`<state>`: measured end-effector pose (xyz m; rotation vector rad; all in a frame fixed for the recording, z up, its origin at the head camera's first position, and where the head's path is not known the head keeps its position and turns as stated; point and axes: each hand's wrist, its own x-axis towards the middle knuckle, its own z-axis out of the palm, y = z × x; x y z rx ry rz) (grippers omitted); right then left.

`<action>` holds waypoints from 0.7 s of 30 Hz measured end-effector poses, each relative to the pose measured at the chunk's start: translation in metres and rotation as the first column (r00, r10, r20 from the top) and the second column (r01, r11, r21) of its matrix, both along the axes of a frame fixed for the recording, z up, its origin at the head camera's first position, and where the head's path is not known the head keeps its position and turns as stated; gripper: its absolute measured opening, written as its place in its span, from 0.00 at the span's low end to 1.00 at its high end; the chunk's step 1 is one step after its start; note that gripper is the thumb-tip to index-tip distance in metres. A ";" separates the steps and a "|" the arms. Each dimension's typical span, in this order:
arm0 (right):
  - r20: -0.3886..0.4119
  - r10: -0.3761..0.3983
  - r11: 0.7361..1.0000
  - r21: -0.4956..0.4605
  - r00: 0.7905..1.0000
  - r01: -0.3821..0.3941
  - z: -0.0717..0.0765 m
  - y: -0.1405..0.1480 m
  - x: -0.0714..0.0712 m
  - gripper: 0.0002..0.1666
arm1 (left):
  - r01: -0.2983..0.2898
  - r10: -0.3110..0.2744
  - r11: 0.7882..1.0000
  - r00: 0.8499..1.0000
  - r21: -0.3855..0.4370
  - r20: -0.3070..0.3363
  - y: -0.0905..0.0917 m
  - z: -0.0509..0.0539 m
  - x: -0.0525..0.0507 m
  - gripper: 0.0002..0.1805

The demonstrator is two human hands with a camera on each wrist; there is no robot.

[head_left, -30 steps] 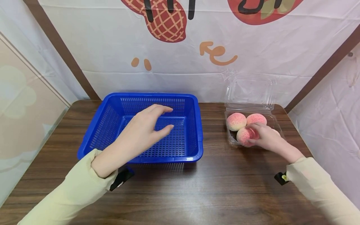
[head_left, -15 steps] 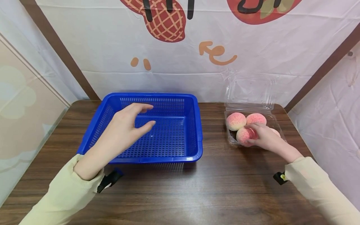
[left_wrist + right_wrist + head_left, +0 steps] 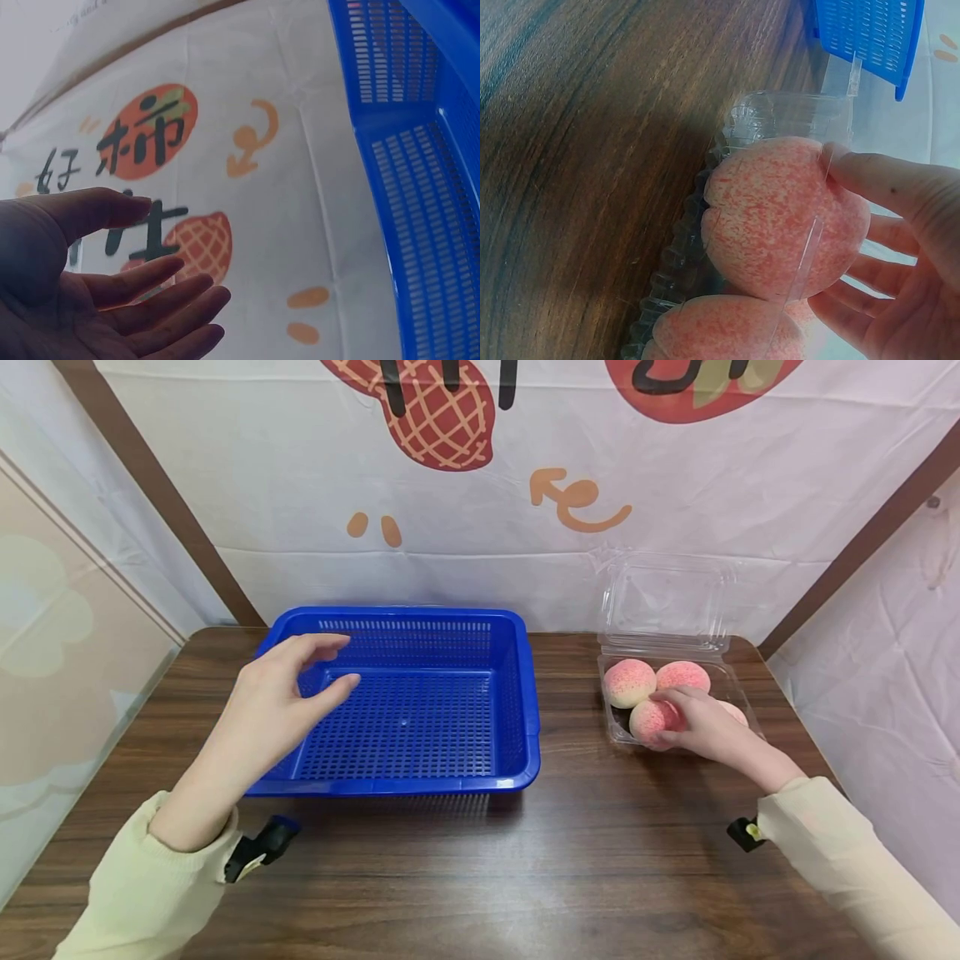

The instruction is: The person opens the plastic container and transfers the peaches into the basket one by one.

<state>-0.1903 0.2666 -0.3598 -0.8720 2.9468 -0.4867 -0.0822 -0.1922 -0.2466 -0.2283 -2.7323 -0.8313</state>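
Note:
My left hand [image 3: 262,702] hovers over the left side of the blue basket [image 3: 517,781], thumb and fingers apart with nothing between them; the left wrist view shows its palm [image 3: 45,300] and relaxed fingers beside the basket wall [image 3: 420,225]. At the right, my right hand [image 3: 708,727] grips the front-left peach [image 3: 651,722] in the clear plastic box [image 3: 621,737]. In the right wrist view, thumb and fingers of the hand [image 3: 915,247] lie round the peach [image 3: 780,217]. Two peaches, one at back left [image 3: 630,683] and one at back right [image 3: 683,675], sit behind it.
Another peach [image 3: 731,713] is partly hidden behind my right hand. The box's clear lid [image 3: 667,602] stands raised against the printed cloth [image 3: 465,577]. Basket and box rest on the brown wooden table [image 3: 570,860].
My left hand has moved left from above the middle of the basket to its left side. The right hand has stayed nearly still on the peach.

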 end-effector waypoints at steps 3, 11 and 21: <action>0.007 -0.004 1.000 0.006 1.000 0.004 0.000 0.000 0.000 0.31 | -0.029 0.029 0.999 1.000 0.015 0.000 -0.007 -0.003 0.001 0.23; 0.022 -0.016 1.000 0.018 1.000 0.016 -0.001 0.000 -0.001 0.31 | -0.094 0.093 0.994 0.996 0.052 0.004 -0.023 -0.013 0.003 0.23; 0.030 -0.015 1.000 0.025 0.999 0.014 -0.001 0.000 -0.001 0.32 | -0.167 0.168 0.984 0.986 0.054 -0.016 -0.047 -0.030 0.004 0.23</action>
